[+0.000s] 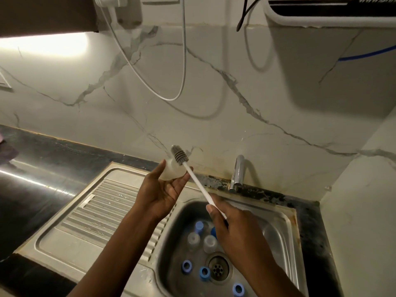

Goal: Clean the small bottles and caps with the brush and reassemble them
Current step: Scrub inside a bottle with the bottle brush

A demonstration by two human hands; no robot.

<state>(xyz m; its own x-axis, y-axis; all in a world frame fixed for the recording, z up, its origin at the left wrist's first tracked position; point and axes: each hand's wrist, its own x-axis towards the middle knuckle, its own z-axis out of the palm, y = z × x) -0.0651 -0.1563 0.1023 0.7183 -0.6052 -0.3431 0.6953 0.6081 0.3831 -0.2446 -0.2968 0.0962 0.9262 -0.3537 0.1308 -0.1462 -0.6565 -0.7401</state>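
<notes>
My left hand [164, 189] holds a small translucent white bottle [170, 171] between thumb and fingertips above the sink's left edge. My right hand [231, 226] grips the white handle of a bottle brush [197, 180]. Its grey bristle head [179, 154] sticks up just beyond the bottle, outside it. Down in the steel sink basin [276, 232] lie several small clear bottles [210, 243], one with a blue cap [199, 226], and three loose blue ring caps [204, 273] around the drain [218, 269].
A ribbed steel drainboard [102, 209] lies left of the basin. A chrome tap [237, 172] stands behind the sink against the marble wall. Black countertop [38, 168] surrounds the sink. White cables [171, 97] hang on the wall; an appliance [321, 13] is mounted upper right.
</notes>
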